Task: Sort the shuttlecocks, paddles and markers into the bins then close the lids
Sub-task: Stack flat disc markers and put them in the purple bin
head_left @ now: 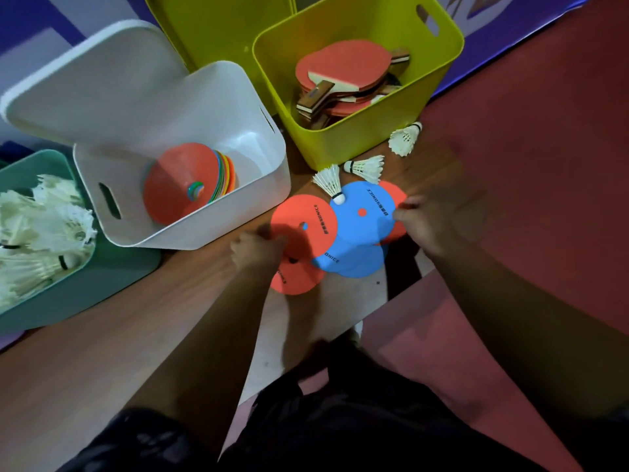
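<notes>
Looking down from the head camera, my left hand (258, 250) is curled on the near-left rim of a flat orange plastic disc marker (306, 216), with the fingers narrow and pinching it. My right hand (439, 223) is blurred, but its fingertips look pinched on the right rim of a flat blue plastic disc marker (362, 212). Both discs lie in an overlapping heap with more orange and blue ones on the brown wooden table (136, 335). The heap is just right of the open white plastic bin (211, 229), which holds a stack of markers.

What worries me is the white feathered shuttlecock (329, 182), whose cork rests on the far-left rim of the blue disc. If I lift or slide that disc, I expect it to tip and roll (two more shuttlecocks (366, 166) lie just beyond, beside the lime-green plastic bin (357, 144) of red paddles (343, 68)). It could also be swept into the white bin instead of the teal plastic bin (112, 284) at far left. And since the discs overlap, tugging one may drag the others toward the table's near edge, which looks close.
</notes>
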Tool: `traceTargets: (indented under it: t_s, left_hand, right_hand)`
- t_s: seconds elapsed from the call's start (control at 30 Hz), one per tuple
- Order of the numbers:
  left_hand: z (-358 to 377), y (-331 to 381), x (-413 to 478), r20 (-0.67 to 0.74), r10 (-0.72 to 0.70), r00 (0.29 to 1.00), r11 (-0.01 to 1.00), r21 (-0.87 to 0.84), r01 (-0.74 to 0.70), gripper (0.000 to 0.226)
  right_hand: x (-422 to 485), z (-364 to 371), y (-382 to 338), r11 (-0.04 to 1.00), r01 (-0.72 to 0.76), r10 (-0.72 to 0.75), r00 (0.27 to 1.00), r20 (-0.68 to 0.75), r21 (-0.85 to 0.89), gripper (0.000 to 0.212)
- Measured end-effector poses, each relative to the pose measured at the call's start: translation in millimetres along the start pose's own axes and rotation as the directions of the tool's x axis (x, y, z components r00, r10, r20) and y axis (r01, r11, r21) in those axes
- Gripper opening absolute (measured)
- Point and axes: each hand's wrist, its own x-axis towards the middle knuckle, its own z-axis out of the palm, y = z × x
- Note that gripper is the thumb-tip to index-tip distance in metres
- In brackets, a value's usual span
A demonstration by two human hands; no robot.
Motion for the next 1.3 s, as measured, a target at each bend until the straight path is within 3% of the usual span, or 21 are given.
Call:
traceTargets:
  t_s: [0.1,0.23,0.4,0.47,0.57,0.67,0.8,0.87,1.0,1.1,1.2,1.3]
  left_hand:
    - [13,4,5,-0.045,0.009,0.999,0.999,0.048,-0.007,0.093]
    - [36,-21,48,-0.028,0.004,1.000,1.000,-0.017,-0.005,0.101]
    - [17,6,0,0.061,0.115,0.991,0.987,-0.119,-0.107,0.057]
    - [17,10,-6,0.103,0.091,0.991,0.986,-0.147,-0.075,0.035]
    - [27,9,-7,0.169,0.074,0.983,0.978,-0.203,-0.039,0.044]
    - [41,0,-1,0.180,0.078,0.981,0.964,-0.265,-0.028,0.058]
    - [36,4,-14,0.198,0.052,0.979,0.953,-0.304,0.011,0.031]
    - [35,1,-15,0.239,0.048,0.970,0.930,-0.364,0.044,0.035]
    - [35,-10,-18,0.445,0.103,0.890,0.892,-0.437,0.115,0.053]
    - [32,-20,-30,0.542,0.140,0.829,0.870,-0.467,0.158,0.054]
    - [33,-36,-36,0.563,0.145,0.814,0.838,-0.508,0.202,0.050]
    - [27,-49,-43,0.556,0.178,0.812,0.834,-0.523,0.175,0.045]
  right_hand:
    - [14,2,-2,0.999,0.045,-0.044,0.998,0.050,-0.017,0.060]
    - [29,9,-1,0.995,0.063,-0.061,0.998,0.025,-0.079,0.076]
    - [21,18,-6,0.981,0.013,-0.003,0.998,0.057,-0.191,0.037]
    - [20,27,1,0.961,0.025,0.004,0.995,0.105,-0.276,0.044]
    - [10,44,9,0.919,0.051,0.001,0.992,0.130,-0.392,0.044]
    - [-9,59,10,0.926,0.004,0.045,0.992,0.119,-0.378,0.040]
    - [-21,68,14,0.958,-0.046,0.077,0.992,0.100,-0.282,0.047]
    - [-22,66,15,0.966,-0.037,0.059,0.995,0.079,-0.257,0.047]
    - [-25,58,10,0.970,0.016,0.033,0.980,0.198,-0.243,0.035]
    - [-30,54,7,0.972,0.030,0.033,0.964,0.264,-0.233,0.032]
    - [-38,58,10,0.972,-0.025,0.104,0.939,0.329,-0.235,0.030]
    - [-51,59,12,0.959,0.010,0.098,0.927,0.363,-0.284,0.023]
